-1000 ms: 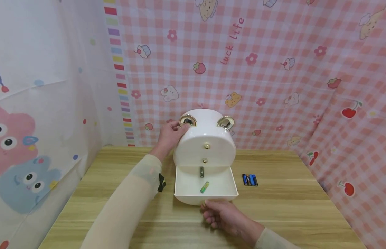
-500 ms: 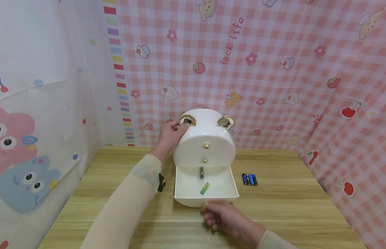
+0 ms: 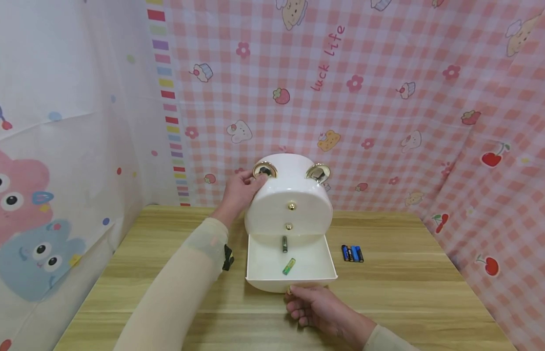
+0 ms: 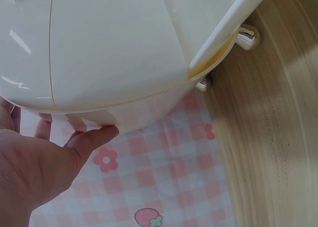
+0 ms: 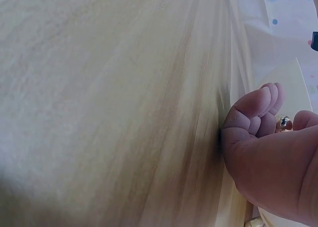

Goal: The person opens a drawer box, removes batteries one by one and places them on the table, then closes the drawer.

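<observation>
A white rounded drawer box (image 3: 290,168) with gold ring-shaped ears stands on the table. Its bottom drawer (image 3: 309,253) is pulled out, with a dark green battery (image 3: 285,244) and a lighter green battery (image 3: 289,266) lying inside. My left hand (image 3: 243,190) rests against the box's left side beside the left ear; in the left wrist view its thumb (image 4: 102,136) presses the side wall, and the other fingers are partly hidden. At the drawer front, my right hand (image 3: 318,307) pinches a small gold drawer knob (image 5: 283,123) between thumb and fingers, the remaining fingers curled.
Several blue and black batteries (image 3: 353,253) lie in a row on the wooden table (image 3: 399,287), right of the box. Two closed upper drawers carry gold knobs (image 3: 292,206). A pink checked cloth (image 3: 377,112) hangs behind, and a white patterned sheet (image 3: 79,161) at left.
The bottom drawer has slid slightly further out toward me, with my right hand on its knob. Both batteries inside shifted a little with it. My left hand stays in place.
</observation>
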`<act>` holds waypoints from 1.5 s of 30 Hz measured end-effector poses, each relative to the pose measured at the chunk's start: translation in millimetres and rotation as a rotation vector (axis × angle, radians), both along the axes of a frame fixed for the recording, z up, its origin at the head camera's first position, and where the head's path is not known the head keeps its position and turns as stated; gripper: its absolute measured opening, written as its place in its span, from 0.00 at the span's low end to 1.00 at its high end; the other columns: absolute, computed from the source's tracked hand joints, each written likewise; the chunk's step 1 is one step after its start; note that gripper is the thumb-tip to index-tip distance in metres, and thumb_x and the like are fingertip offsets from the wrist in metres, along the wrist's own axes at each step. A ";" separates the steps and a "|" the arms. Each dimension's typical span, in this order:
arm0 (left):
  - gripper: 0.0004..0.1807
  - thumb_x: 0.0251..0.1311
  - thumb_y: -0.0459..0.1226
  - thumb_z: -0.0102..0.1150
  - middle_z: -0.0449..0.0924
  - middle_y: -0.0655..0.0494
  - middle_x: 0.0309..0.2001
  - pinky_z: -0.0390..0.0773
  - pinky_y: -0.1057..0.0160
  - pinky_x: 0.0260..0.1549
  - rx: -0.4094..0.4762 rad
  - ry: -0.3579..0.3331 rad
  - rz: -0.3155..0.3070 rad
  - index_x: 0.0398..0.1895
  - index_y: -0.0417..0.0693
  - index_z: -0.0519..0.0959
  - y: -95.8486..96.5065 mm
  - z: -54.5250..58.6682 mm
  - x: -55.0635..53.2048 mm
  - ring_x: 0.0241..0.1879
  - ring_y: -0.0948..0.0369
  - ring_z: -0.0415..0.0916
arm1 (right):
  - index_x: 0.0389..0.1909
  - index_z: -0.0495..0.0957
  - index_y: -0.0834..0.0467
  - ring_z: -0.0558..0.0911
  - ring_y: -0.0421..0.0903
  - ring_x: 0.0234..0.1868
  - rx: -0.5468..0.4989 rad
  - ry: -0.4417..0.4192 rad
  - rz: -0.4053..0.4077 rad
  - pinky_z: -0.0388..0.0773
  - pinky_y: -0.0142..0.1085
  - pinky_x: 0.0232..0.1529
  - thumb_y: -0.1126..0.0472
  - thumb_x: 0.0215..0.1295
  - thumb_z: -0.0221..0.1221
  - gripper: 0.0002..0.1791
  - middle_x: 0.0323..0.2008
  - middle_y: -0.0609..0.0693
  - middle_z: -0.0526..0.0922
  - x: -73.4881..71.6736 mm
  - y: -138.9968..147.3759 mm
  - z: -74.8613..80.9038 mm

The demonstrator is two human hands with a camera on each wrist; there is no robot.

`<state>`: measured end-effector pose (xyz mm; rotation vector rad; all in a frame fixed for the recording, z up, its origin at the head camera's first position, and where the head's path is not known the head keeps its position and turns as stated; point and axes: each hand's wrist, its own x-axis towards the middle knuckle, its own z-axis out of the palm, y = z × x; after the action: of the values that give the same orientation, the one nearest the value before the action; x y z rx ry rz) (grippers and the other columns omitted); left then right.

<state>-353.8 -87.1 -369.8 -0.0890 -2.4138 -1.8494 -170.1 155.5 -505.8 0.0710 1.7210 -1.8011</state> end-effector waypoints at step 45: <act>0.28 0.72 0.53 0.68 0.88 0.41 0.58 0.86 0.63 0.46 0.039 -0.016 -0.013 0.70 0.52 0.81 -0.8 -0.6 2.4 0.44 0.59 0.85 | 0.39 0.88 0.54 0.80 0.43 0.34 1.247 0.820 0.333 0.82 0.42 0.39 0.47 0.54 0.81 0.19 0.34 0.43 0.88 -73.7 -36.7 59.3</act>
<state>-351.4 -87.9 -370.4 -0.0875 -2.3926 -1.9087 -243.8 118.8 -446.5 -0.4599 2.9440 -0.2595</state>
